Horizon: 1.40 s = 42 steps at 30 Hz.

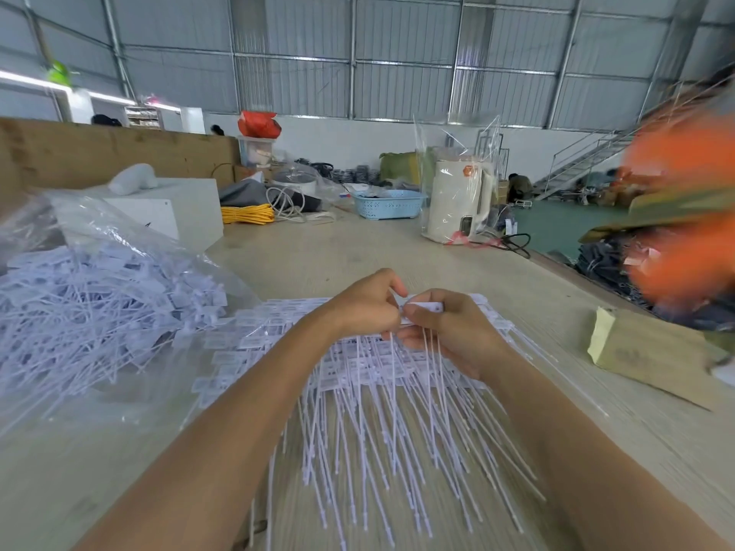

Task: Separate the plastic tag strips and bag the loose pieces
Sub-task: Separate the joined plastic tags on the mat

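A: Which containers show, and what do they hold?

B: At nine o'clock a clear plastic bag [99, 296] lies open on its side, holding a heap of loose tags [91, 308], white, with thin tails pointing every way. At twelve o'clock, far back, a light blue basket [389, 203] holds small dark items too blurred to name. Just right of it, at about one o'clock, a cream kettle [457, 200] stands inside a clear wrapper.

A: And the hands?

B: Both meet at centre. The left hand [364, 304] has its fingers curled in and pinches the white tag strip [421, 308]; the right hand [445, 324] grips the same strip, thumb on top, fingers curled beneath. The strip's tails hang down between the two hands. Below them a stack of joined tag strips [378, 391] lies on the table, tails fanning toward six o'clock.

A: The surface and room?

B: A pale wood-grain table [318, 252]. A tan cardboard box [652, 351] sits at three o'clock, a coil of yellow cable [247, 213] at eleven beside a white box [175, 208]. Behind, a corrugated metal wall [397, 53], a green floor [557, 224] and a metal staircase [584, 161] at two o'clock
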Tool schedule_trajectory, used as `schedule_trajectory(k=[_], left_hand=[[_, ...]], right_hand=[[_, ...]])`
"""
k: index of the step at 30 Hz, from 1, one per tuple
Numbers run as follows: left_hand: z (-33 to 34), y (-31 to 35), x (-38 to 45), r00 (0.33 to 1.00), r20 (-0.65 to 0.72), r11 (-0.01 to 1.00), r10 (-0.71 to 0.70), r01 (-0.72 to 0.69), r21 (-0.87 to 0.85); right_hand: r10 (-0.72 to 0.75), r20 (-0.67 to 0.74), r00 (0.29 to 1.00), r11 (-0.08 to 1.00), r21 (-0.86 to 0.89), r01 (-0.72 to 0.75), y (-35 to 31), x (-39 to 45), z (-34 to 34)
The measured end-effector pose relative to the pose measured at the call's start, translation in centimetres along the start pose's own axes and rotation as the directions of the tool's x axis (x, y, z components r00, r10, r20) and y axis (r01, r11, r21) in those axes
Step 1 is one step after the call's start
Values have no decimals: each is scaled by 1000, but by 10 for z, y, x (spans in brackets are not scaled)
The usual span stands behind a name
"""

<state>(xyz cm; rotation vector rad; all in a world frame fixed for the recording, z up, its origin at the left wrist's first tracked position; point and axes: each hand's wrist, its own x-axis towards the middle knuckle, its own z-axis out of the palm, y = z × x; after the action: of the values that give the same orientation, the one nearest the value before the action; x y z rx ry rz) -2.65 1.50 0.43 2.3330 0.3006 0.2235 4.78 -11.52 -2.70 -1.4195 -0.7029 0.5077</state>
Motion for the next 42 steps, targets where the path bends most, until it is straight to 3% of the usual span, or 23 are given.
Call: schedule_trajectory(k=[4, 10, 17, 23, 31, 37, 38, 40, 42], left_hand=[[-3, -5, 2, 999, -32, 999, -25, 25, 22], [-2, -11, 4, 996, -4, 996, -91, 91, -20], [0, -9, 2, 992, -19, 992, -125, 125, 26], [-1, -8, 0, 995, -41, 996, -91, 91, 14], [-1, -10, -1, 990, -50, 971, -134, 120, -208], [-5, -4, -4, 978, 153, 832, -141, 201, -518], [-7, -2, -4, 978, 163, 829, -129, 196, -524], [-10, 1, -1, 990, 96, 895, -104, 136, -424], [-9, 0, 0, 995, 22, 950, -96, 98, -298]], right_hand=[[-97, -26, 995, 992, -82, 94, 1, 2, 0], [-72, -82, 994, 997, -24, 70, 2, 4, -2], [-129, -39, 991, 970, -211, 118, 1, 2, 1], [-158, -125, 980, 934, -342, 107, 5, 5, 3], [-212, -147, 966, 906, -401, 138, 7, 6, 10], [-280, -199, 939, 836, -531, 137, 7, 5, 6], [-247, -255, 935, 883, -457, 109, 4, 5, 1], [-119, -359, 926, 989, -122, 80, -4, 5, -8], [-39, -352, 935, 983, 154, 99, -13, 4, -15]])
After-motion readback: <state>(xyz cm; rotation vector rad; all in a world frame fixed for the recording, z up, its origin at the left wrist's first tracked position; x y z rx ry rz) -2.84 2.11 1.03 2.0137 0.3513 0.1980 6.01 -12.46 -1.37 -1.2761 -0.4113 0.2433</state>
